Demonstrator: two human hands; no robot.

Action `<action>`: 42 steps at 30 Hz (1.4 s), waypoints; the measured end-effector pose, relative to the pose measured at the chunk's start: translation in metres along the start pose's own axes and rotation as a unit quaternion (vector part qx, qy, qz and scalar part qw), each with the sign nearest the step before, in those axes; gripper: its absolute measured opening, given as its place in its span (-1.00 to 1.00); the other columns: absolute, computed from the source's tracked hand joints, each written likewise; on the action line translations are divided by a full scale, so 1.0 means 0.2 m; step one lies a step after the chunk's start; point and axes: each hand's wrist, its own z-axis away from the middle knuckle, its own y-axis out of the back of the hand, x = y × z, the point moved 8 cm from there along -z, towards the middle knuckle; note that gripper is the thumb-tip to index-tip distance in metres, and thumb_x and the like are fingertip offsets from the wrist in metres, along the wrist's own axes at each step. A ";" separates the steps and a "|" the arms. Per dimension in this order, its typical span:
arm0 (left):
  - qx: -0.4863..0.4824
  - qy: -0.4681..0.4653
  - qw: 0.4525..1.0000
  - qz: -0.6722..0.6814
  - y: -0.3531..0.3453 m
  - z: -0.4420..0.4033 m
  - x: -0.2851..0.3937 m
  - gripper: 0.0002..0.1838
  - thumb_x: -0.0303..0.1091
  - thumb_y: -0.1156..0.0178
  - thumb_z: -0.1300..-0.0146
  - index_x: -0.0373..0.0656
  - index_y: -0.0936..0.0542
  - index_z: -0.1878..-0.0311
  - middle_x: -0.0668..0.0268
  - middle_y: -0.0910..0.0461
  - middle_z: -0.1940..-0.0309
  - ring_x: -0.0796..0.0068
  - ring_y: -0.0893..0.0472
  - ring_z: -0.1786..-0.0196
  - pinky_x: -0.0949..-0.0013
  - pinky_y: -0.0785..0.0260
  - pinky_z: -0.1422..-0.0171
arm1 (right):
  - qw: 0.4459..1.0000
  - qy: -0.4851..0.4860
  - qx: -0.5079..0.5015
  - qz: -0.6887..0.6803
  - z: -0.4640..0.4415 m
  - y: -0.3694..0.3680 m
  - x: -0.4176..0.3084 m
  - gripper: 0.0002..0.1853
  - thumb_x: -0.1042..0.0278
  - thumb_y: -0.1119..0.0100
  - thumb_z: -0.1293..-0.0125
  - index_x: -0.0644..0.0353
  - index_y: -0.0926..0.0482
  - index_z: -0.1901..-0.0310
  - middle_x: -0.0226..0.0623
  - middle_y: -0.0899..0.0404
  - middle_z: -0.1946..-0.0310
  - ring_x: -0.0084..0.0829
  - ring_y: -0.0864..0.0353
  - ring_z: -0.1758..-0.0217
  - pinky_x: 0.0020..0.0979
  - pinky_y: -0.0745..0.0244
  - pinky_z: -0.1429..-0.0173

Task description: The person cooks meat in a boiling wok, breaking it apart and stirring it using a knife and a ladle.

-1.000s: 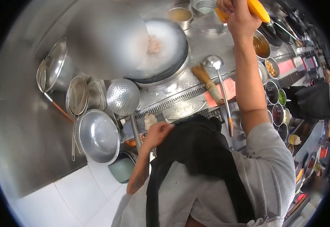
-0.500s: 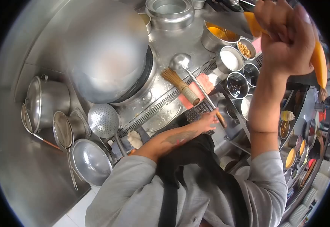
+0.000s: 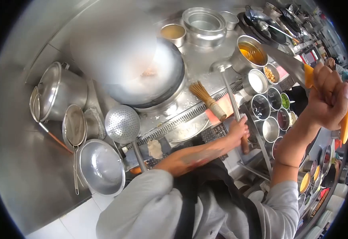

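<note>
My left hand (image 3: pixel 237 131) is closed around the wooden-ended handle of a steel ladle (image 3: pixel 230 91), whose bowl is over the steel counter. Raised at the right, my right hand (image 3: pixel 328 97) is wrapped around the orange handle of a knife (image 3: pixel 283 61). Its wide blade points up and left, over the seasoning pots. A bamboo wok brush (image 3: pixel 207 100) lies left of the ladle, partly on a pink cloth (image 3: pixel 222 109). Further left sits a large wok (image 3: pixel 164 85), its inside mostly hidden by a hazy blur.
A perforated skimmer (image 3: pixel 123 124), a metal bowl (image 3: pixel 102 167), strainers (image 3: pixel 75 125) and a lidded pot (image 3: pixel 60 91) stand left. At right are an oil pot (image 3: pixel 251 53), a pot of white seasoning (image 3: pixel 257 81), peanuts (image 3: pixel 269 73) and several sauce containers (image 3: pixel 261 106).
My left hand has closed around the ladle handle, and the ladle has shifted right and become steeper. My right hand with the knife has come lower and further right. The view has turned.
</note>
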 end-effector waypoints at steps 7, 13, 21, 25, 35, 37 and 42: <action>0.123 -0.286 0.769 -0.559 0.44 0.94 1.40 -0.55 -0.11 -0.31 -0.48 -0.18 -0.49 -0.25 0.31 -0.56 0.29 0.51 -0.54 0.34 0.33 -0.45 0.30 | 0.993 0.035 0.103 -0.049 0.13 0.00 0.00 -0.57 0.21 0.16 -0.42 0.04 -0.02 0.62 -0.42 0.01 0.69 -0.49 0.05 0.60 -0.29 0.00 0.37; 0.306 -0.430 0.468 -0.709 0.93 1.31 2.21 -0.48 -0.11 -0.23 -0.50 -0.37 -0.54 -0.28 -0.08 -0.72 0.13 0.21 -0.74 0.17 0.20 -0.56 -0.01 | 0.984 -0.141 0.084 -0.066 0.48 -0.62 0.60 -0.60 0.33 -0.15 -0.55 0.15 -0.44 0.53 -0.51 -0.40 0.66 -0.66 -0.37 0.59 -0.49 -0.22 0.50; 0.287 -0.292 0.840 -0.356 1.45 1.60 1.45 -0.56 0.13 -0.08 -0.57 -0.08 -0.46 0.22 0.45 -0.33 0.68 0.57 -0.31 0.77 0.44 -0.16 0.73 | 0.953 -0.284 -0.013 -0.100 0.82 -0.75 0.60 -0.56 0.32 -0.14 -0.57 0.17 -0.38 0.57 -0.54 -0.35 0.67 -0.70 -0.24 0.60 -0.51 -0.16 0.49; 0.274 -0.276 0.869 -0.306 1.61 1.64 0.98 -0.52 0.20 0.02 -0.60 -0.02 -0.41 0.26 0.47 -0.26 0.70 0.59 -0.26 0.78 0.44 -0.08 0.74 | 0.948 -0.299 -0.035 -0.099 0.88 -0.65 0.75 -0.55 0.30 -0.11 -0.58 0.16 -0.38 0.57 -0.53 -0.34 0.67 -0.68 -0.24 0.61 -0.51 -0.16 0.49; 0.212 -0.124 0.967 -0.065 1.47 1.80 0.26 -0.44 0.31 0.09 -0.58 -0.02 -0.34 0.31 0.52 -0.15 0.75 0.68 -0.12 0.81 0.49 0.05 0.77 | 0.934 -0.323 -0.077 -0.135 0.83 -0.39 0.88 -0.56 0.34 -0.11 -0.58 0.14 -0.34 0.56 -0.54 -0.32 0.67 -0.69 -0.22 0.61 -0.52 -0.16 0.49; 0.217 -0.149 0.962 -0.071 1.45 1.63 0.25 -0.43 0.32 0.10 -0.58 -0.01 -0.34 0.32 0.52 -0.13 0.75 0.68 -0.10 0.81 0.49 0.06 0.77 | 0.930 -0.325 -0.082 -0.148 0.86 -0.35 0.91 -0.56 0.34 -0.11 -0.58 0.15 -0.35 0.56 -0.54 -0.32 0.67 -0.69 -0.22 0.60 -0.52 -0.16 0.49; 0.174 -0.196 0.963 -0.064 1.30 1.67 0.25 -0.42 0.35 0.12 -0.56 0.01 -0.35 0.34 0.52 -0.15 0.74 0.68 -0.11 0.82 0.49 0.03 0.77 | 0.935 -0.297 -0.070 -0.183 0.82 -0.34 0.87 -0.57 0.37 -0.10 -0.58 0.16 -0.35 0.55 -0.53 -0.32 0.68 -0.69 -0.22 0.60 -0.52 -0.16 0.48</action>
